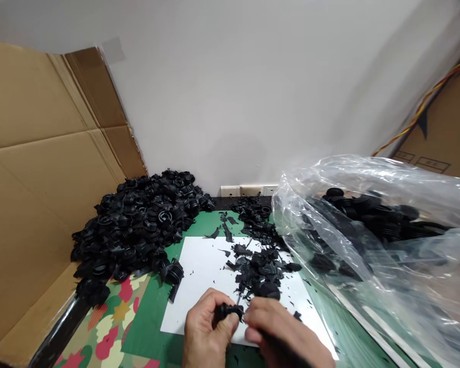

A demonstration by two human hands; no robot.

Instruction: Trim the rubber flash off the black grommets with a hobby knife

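Note:
My left hand (205, 329) is closed around a small black ribbed rubber part (228, 310) at the bottom centre, over a white sheet (199, 266). My right hand (281, 332) is closed on a dark tool handle (279, 347), its thin metal tip (239, 296) touching the part. Black trimmed scraps (258, 268) lie piled on the sheet just beyond my hands.
A large heap of black ribbed parts (138, 230) sits at the left against a cardboard wall (42, 168). A clear plastic bag (375, 245) holding more black parts fills the right. A green mat (145, 327) and a flowered cloth (107, 332) cover the table. A white wall stands behind.

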